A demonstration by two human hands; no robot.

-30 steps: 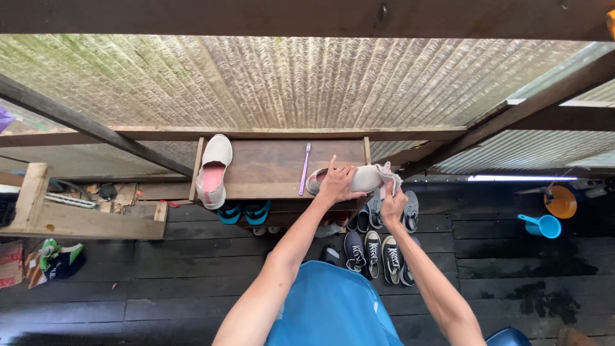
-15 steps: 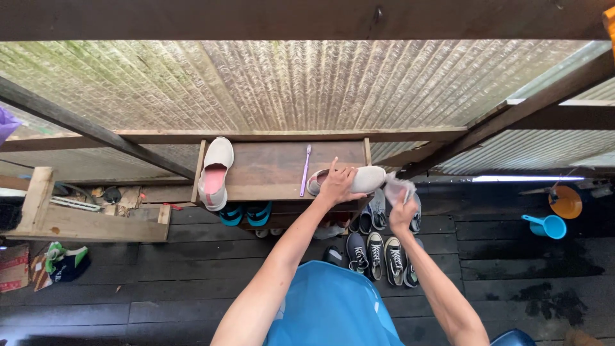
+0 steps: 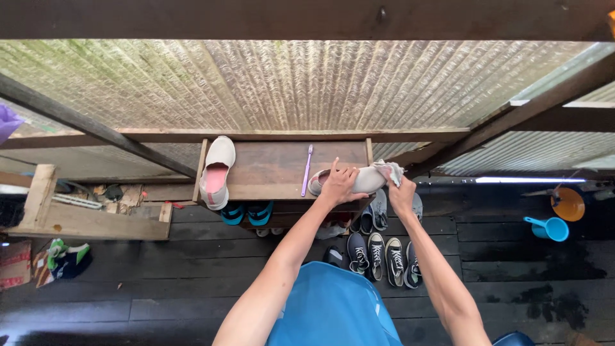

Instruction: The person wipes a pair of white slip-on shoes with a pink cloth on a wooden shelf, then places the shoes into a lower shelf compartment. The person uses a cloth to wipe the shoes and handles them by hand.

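Very little of this kind is seen here. At the far left edge, low on the dark plank floor, a flat carton [image 3: 14, 264] is spotted, reddish-brown with pale printed patches, cut off by the frame so that its full shape cannot be made out. Just beside it, to the right, a soft bag-like package [image 3: 64, 257] in green, white and dark blue is seen lying crumpled on the boards; whether it is a pack or only cloth cannot be told. Both are found below the rough wooden frame at the left. No signs, no loose labels and no screens are seen.
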